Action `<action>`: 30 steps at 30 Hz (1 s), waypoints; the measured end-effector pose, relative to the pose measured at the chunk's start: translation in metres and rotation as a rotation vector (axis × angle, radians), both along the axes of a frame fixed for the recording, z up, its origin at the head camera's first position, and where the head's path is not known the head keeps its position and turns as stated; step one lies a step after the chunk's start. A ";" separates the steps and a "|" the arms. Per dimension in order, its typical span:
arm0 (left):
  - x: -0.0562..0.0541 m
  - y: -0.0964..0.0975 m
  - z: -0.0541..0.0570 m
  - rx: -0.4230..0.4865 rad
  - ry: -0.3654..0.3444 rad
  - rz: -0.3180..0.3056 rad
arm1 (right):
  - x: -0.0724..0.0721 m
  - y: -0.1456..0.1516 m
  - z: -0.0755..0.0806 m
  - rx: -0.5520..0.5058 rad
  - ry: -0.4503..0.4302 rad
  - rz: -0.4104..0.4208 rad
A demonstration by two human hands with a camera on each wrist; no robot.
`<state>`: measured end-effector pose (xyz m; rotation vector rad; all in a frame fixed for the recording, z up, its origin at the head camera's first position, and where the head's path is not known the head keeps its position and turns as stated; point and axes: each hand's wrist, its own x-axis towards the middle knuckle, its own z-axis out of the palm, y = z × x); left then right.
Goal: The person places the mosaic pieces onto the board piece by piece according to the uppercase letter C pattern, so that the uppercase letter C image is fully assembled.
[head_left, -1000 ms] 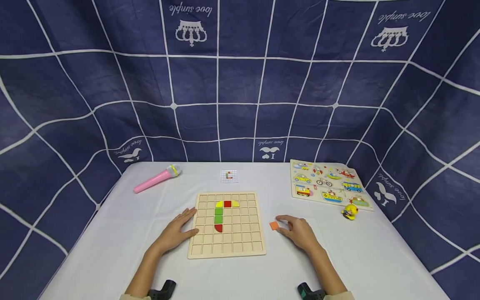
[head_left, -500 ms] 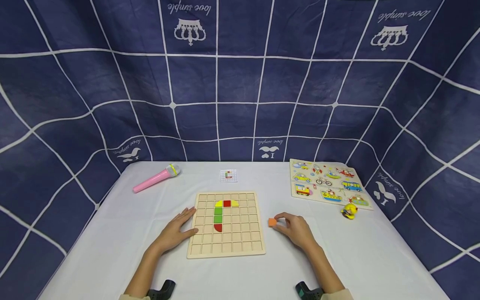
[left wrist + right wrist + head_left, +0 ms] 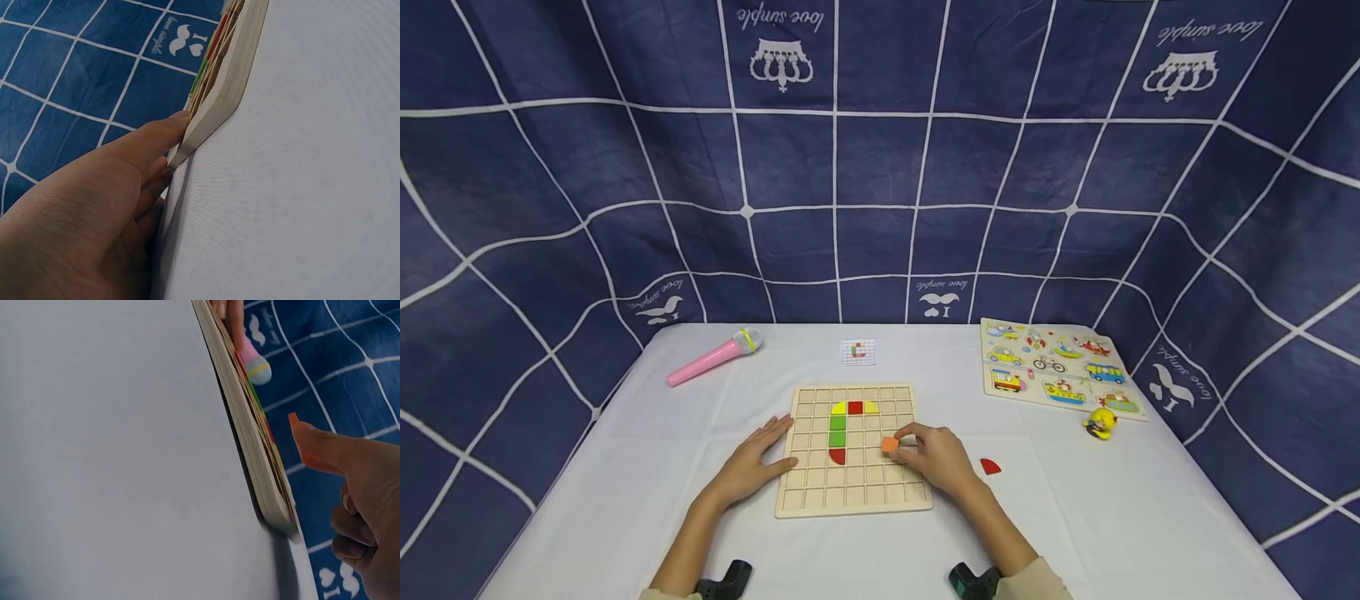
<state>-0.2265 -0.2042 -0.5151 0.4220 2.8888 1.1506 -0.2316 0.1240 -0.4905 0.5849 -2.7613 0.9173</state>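
My right hand (image 3: 938, 458) pinches an orange square tile (image 3: 890, 444) between thumb and fingers, over the right part of the wooden grid board (image 3: 853, 497). In the right wrist view the tile (image 3: 302, 442) shows above the board's edge. My left hand (image 3: 751, 463) rests at the board's left edge, fingers spread and thumb on the rim; the left wrist view shows the thumb (image 3: 169, 128) against that edge. On the board sit a red square (image 3: 855, 407) between two yellow quarter-rounds, two green squares (image 3: 837, 431) below the left one, and a red quarter-round (image 3: 837, 456) under those.
A loose red quarter-round (image 3: 990, 467) lies right of the board. A small pattern card (image 3: 858, 352) lies behind it. The pink toy microphone (image 3: 715, 358) is back left. A vehicle puzzle board (image 3: 1052, 367) and a yellow figurine (image 3: 1101, 423) are at the right.
My right hand has picked the orange tile up from the table and carried it left over the board. The red quarter-round at the right has come into sight. My left hand stays put.
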 end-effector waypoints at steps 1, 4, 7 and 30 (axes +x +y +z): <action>0.000 0.000 0.000 0.001 0.000 0.002 | 0.000 -0.005 -0.001 0.002 0.005 0.011; 0.000 0.000 0.001 0.001 0.000 0.004 | -0.001 -0.021 -0.002 -0.003 0.020 0.041; 0.000 0.000 0.001 -0.001 0.000 0.005 | -0.001 -0.033 -0.004 0.002 0.020 0.067; 0.000 0.001 0.000 -0.011 -0.019 0.019 | 0.001 -0.044 -0.008 0.063 0.059 0.090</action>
